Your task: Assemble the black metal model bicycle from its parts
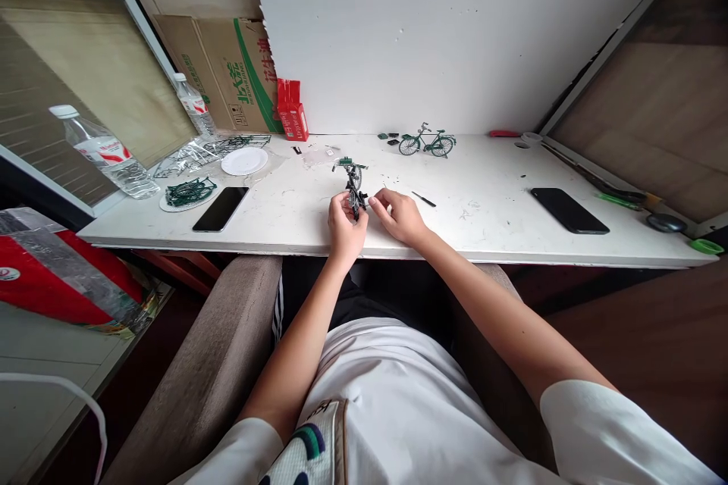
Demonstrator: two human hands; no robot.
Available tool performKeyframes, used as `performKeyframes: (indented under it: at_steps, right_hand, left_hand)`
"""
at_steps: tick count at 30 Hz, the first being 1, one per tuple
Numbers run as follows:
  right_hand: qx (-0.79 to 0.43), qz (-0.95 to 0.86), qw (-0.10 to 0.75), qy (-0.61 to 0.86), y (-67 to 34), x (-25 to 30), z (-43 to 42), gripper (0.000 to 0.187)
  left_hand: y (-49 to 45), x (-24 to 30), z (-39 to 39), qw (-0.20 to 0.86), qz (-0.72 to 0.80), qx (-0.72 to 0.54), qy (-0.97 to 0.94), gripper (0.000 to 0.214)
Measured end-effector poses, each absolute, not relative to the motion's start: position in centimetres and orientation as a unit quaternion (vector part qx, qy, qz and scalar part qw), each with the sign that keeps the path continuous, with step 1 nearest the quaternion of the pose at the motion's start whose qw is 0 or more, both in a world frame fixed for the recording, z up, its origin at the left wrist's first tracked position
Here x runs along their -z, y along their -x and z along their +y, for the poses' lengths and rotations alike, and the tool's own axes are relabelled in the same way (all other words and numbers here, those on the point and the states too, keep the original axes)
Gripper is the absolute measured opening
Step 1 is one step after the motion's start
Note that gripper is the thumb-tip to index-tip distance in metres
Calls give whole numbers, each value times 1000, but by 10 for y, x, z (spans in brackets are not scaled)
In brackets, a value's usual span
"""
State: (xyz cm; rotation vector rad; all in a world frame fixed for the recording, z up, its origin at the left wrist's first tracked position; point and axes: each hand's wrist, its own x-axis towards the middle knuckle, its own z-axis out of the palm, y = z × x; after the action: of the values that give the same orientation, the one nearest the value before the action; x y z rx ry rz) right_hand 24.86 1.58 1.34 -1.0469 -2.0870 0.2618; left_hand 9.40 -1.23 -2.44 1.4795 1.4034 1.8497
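Observation:
A small green and black model bicycle (353,182) stands on the white table (489,220), its handlebars pointing away from me. My left hand (343,226) pinches its near end from the left. My right hand (399,214) pinches the same end from the right, fingers closed on a small part. A finished green model bicycle (427,142) stands farther back by the wall. A thin dark tool (424,199) lies just right of my right hand.
A black phone (221,208) lies at the left, another phone (569,210) at the right. A white plate (244,161), a plate of green parts (189,192), plastic bags, two water bottles (108,153), a red box (293,118) and a cardboard box (227,72) fill the left side.

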Motion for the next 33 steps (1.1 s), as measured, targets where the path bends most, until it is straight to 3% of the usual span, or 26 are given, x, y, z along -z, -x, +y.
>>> performKeyframes:
  at_steps: [3, 14, 22, 33]
  right_hand:
    - [-114, -823, 394, 393, -249, -13, 17, 46]
    - [-68, -829, 362, 421, -250, -8, 23, 61]
    - [-41, -816, 374, 439, -249, -8, 22, 58]
    - [-29, -813, 373, 447, -246, -9, 21, 53]
  left_hand:
    - [-94, 27, -11, 184, 500, -669, -518, 40]
    - [-93, 23, -14, 192, 476, -665, -542, 43]
    - [-92, 24, -14, 204, 447, -667, -560, 62]
    - [-92, 27, -13, 206, 466, -685, -521, 47]
